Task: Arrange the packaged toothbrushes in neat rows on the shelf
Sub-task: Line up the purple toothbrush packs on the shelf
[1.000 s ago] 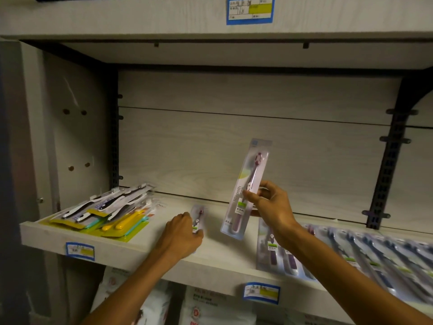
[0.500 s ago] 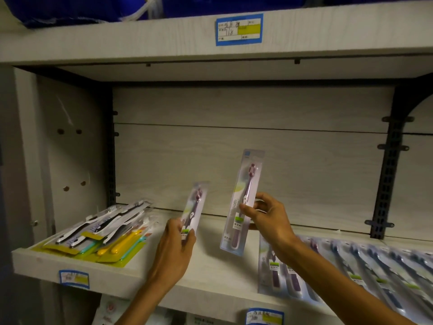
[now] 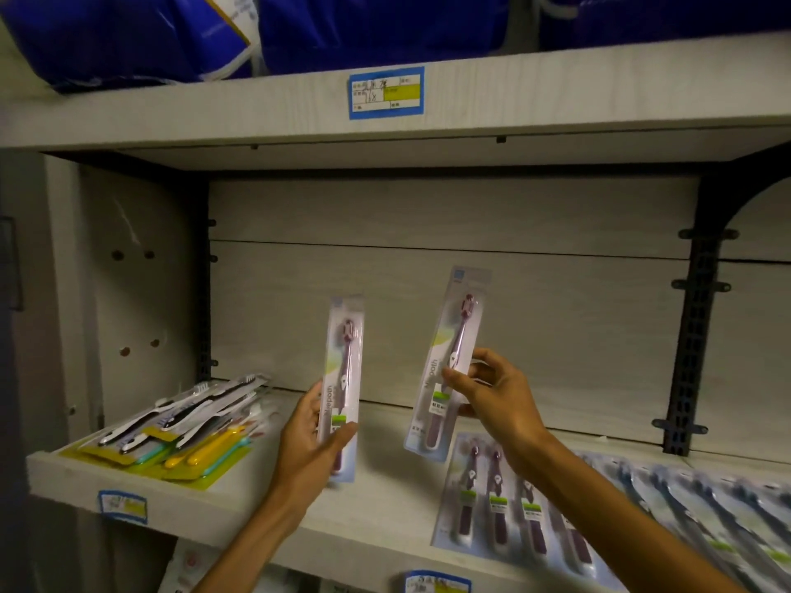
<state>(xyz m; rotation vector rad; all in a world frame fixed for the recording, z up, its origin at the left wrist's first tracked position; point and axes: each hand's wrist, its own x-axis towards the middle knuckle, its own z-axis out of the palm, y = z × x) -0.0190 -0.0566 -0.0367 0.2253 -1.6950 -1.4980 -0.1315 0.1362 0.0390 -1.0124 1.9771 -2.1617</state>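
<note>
Two purple toothbrush packs are up in the air, one in each of your hands. Your left hand (image 3: 314, 438) grips the left pack (image 3: 344, 378) near its bottom, in the middle of the frame. Your right hand (image 3: 492, 400) pinches the right pack (image 3: 449, 361) around its middle, a bit higher and tilted to the right. Neither pack touches the shelf (image 3: 385, 498).

What could go wrong? The packs look thin and slippery, so one could slide out of your fingers and fall off the front edge. The right pack hangs just above the row of purple packs (image 3: 501, 502) at the lower right. If you set it down too fast, I think it could bump that row and make it crooked. The bare spot between the piles is not wide, so a pack laid at a slant would spoil the neat line.

The shelf is pale wood. A messy pile of yellow and green packs (image 3: 179, 434) sits at the lower left. More blue-grey packs (image 3: 685, 511) lie at the far lower right. Blue bags (image 3: 299, 27) sit on the shelf above, with a blue price label (image 3: 386, 92) on its edge. A dark metal bracket (image 3: 693, 318) stands at the right. The light is dim.
</note>
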